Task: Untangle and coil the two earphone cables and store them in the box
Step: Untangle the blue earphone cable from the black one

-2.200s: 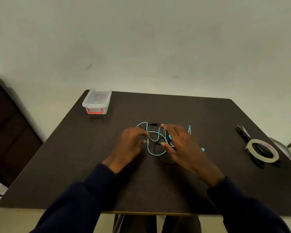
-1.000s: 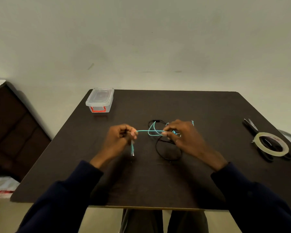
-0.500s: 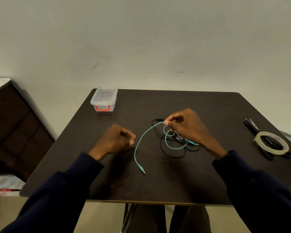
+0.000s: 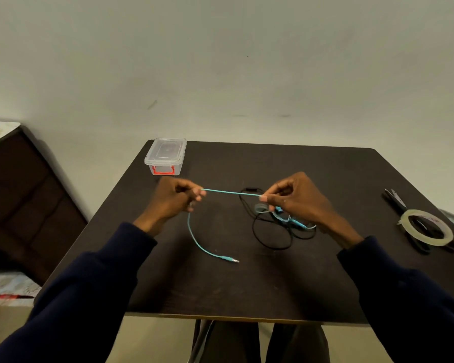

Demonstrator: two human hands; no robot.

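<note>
A teal earphone cable runs taut between my two hands above the dark table. My left hand pinches it at the left, and the free end hangs down from there to a jack plug lying on the table. My right hand pinches the cable at the right, with the rest of the teal cable bunched under it. The black earphone cable lies in loose loops on the table below my right hand, still crossed with the teal one. The clear lidded box with red clasps stands at the far left corner, lid on.
A roll of clear tape lies over black scissors near the table's right edge. A dark wooden cabinet stands to the left of the table. A pale wall rises behind.
My left hand has taken hold of the teal cable and pulled it left, so a stretch is now taut between both hands. The jack plug end has shifted right on the table.
</note>
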